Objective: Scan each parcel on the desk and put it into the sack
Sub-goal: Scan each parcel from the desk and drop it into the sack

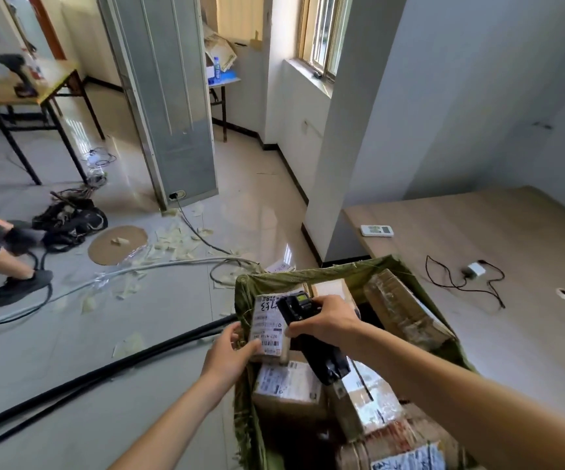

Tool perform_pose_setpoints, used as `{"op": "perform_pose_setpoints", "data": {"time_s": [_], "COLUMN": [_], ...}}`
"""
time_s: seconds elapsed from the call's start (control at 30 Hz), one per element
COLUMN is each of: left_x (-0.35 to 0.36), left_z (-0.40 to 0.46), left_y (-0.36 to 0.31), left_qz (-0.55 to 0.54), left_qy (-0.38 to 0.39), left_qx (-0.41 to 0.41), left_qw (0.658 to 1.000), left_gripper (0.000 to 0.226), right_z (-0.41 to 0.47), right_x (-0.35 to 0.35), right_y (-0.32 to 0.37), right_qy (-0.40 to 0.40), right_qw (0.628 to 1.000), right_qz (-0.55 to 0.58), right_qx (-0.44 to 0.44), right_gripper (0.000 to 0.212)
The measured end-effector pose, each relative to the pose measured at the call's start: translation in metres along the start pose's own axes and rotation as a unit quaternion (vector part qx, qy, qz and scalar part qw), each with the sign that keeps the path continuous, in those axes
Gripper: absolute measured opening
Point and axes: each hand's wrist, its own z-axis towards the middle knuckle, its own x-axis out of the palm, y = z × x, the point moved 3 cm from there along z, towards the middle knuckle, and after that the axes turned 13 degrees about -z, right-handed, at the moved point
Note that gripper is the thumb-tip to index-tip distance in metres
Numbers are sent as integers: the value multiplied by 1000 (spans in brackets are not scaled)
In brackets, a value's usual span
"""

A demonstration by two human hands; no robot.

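Head view, looking down over the open mouth of a green woven sack [294,278], its coarse cloth frayed along the rim. It stands on the floor against the left edge of a pale wood-grain desk [529,320]. Inside lie several brown cardboard parcels with white labels and glossy tape, packed at mixed angles; a long taped carton [406,313] leans against the right wall of the sack.

Over the left half of the sack mouth, the left hand [232,356] grips a small cardboard parcel [269,325] at its near lower corner, fingers curled round the edge. The label faces up, and the parcel's long axis runs away from the person. The right hand [325,320] is wrapped round a black handheld scanner [296,305], whose head rests over the label's upper right part; its dark grip hangs down under the wrist. The hands sit close together, the right just beyond and to the right of the left.

The parcel is already above the sack, directly over a labelled box [288,381] lying inside. Judging from this, the scan is in hand and the drop is straight down, the left hand alone needing to let go.

On the desk lie a white remote control [377,230] and a small white charger [476,269] with a looping black cable.
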Motion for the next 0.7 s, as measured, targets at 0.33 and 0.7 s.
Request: {"op": "perform_pose_setpoints", "data": {"time_s": [0.33,0.7], "left_x": [39,204], "left_z": [-60,-206], "left_y": [-126,-219], "left_qz": [66,97], "left_qy": [41,164], "left_qx": [165,281], "left_qw": [983,941], "left_gripper": [57,49], "right_z": [-108,-318], "right_x": [-129,-246], "right_y": [-64,-266], "right_qy": [-127,-256], "right_qw": [992,956], "right_qz": [25,89], "right_qx": [11,109], "right_gripper": [55,54]}}
